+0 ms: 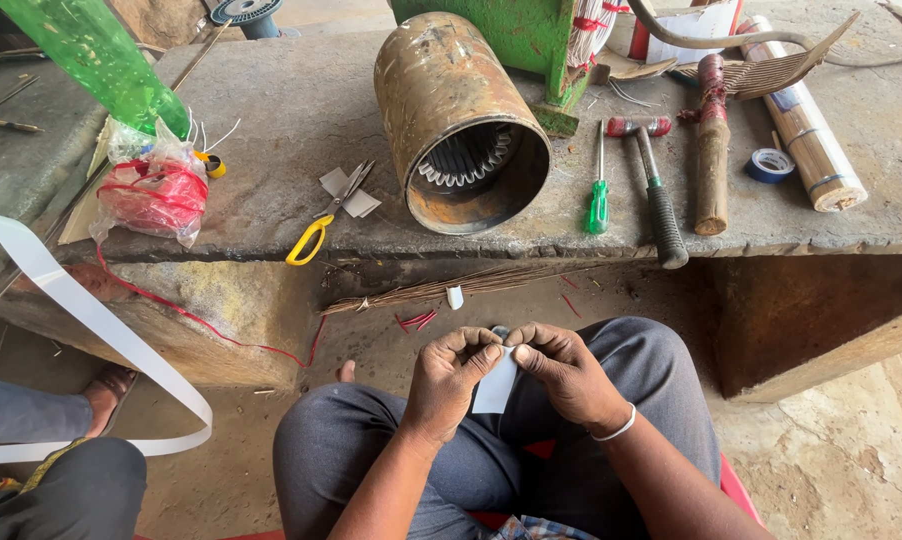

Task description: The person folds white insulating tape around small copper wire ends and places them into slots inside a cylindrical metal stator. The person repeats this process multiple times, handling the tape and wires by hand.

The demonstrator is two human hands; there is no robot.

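I pinch a small white paper slip over my lap, left hand and right hand both closed on its top edge, held close so I can see the fold. Ahead on the stone bench lies the rusty motor stator, open end toward me, scissors beside it within reach.

Both hands, left hand and right hand, pinch a white paper slip.
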